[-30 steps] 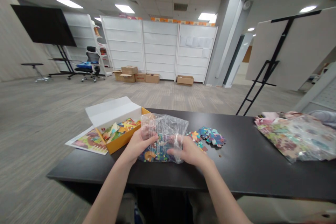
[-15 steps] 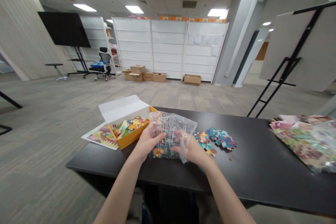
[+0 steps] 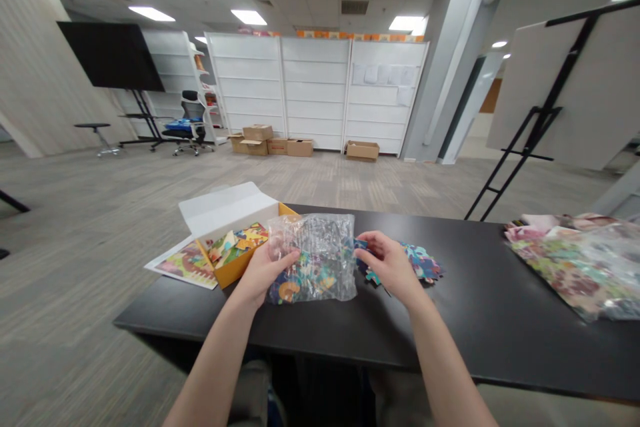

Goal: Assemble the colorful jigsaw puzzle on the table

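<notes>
The left hand (image 3: 265,270) grips the clear bag (image 3: 317,260) of puzzle pieces above the tabletop (image 3: 450,340), beside the open box (image 3: 237,260). The right hand (image 3: 387,267) pinches a blue puzzle piece (image 3: 361,245) at the bag's edge.

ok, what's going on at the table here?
A person's left hand holds a clear plastic bag with colorful puzzle pieces inside. The right hand has a blue piece at the bag's right edge. More loose pieces lie on the black table beyond that hand, and an open yellow box of pieces sits to the left.
</notes>
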`<act>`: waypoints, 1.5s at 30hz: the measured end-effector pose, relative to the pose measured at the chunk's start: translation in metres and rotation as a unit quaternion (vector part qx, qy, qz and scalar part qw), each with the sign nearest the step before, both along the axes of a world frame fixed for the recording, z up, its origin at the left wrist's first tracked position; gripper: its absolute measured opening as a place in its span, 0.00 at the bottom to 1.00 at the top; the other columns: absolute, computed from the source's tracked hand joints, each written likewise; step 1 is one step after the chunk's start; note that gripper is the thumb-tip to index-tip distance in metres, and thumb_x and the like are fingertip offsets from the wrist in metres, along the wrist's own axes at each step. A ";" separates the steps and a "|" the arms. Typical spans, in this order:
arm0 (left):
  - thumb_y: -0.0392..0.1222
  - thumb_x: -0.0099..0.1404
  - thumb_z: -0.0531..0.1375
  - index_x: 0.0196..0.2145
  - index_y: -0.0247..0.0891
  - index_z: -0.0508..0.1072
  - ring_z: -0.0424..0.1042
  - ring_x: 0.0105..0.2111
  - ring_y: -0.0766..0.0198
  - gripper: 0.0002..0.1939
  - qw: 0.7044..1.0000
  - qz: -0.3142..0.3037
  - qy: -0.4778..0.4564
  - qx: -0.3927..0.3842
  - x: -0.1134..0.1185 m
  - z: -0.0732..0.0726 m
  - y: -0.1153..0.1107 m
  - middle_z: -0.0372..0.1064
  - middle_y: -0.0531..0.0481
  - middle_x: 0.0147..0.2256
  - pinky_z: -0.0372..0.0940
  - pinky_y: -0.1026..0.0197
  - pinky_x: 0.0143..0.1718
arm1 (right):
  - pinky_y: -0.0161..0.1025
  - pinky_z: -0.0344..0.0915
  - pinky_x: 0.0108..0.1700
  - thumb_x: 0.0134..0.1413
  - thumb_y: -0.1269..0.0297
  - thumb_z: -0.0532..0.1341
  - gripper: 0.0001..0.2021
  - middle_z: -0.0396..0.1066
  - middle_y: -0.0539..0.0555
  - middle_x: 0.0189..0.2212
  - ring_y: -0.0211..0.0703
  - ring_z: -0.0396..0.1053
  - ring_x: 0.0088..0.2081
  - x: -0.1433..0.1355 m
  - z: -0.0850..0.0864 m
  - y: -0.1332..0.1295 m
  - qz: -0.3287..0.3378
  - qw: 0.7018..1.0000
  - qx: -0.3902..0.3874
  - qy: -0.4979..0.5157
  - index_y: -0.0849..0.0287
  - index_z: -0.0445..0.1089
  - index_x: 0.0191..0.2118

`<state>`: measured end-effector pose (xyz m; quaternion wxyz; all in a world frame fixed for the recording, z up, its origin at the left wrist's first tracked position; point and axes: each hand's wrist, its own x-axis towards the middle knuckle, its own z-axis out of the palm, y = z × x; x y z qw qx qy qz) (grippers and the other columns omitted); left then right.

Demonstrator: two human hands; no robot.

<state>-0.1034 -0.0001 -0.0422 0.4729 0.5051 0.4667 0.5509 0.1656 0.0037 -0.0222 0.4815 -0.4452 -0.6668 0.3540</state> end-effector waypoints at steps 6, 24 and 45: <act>0.50 0.48 0.74 0.45 0.34 0.75 0.75 0.37 0.58 0.29 1.000 0.013 -0.022 -0.001 -0.003 0.000 0.001 0.77 0.46 0.38 0.68 0.58 0.42 | 0.44 0.71 0.39 0.49 0.53 0.65 0.15 0.77 0.56 0.32 0.48 0.75 0.34 0.056 -0.001 0.004 -0.166 0.985 0.015 -0.053 0.58 0.72 0.39; 0.50 0.49 0.74 0.44 0.35 0.76 0.76 0.38 0.59 0.28 1.000 0.021 -0.014 0.003 0.002 -0.001 0.004 0.78 0.46 0.39 0.68 0.59 0.43 | 0.45 0.70 0.43 0.56 0.58 0.60 0.12 0.78 0.58 0.35 0.48 0.75 0.35 0.038 -0.010 0.002 -0.208 0.956 0.057 -0.196 0.59 0.76 0.39; 0.56 0.54 0.69 0.39 0.36 0.77 0.76 0.34 0.57 0.22 0.999 -0.013 -0.024 0.030 0.035 0.012 -0.007 0.77 0.48 0.32 0.69 0.59 0.37 | 0.39 0.70 0.42 0.53 0.61 0.66 0.10 0.78 0.52 0.37 0.45 0.74 0.37 -0.049 -0.019 -0.013 0.146 0.975 0.061 -0.158 0.55 0.76 0.42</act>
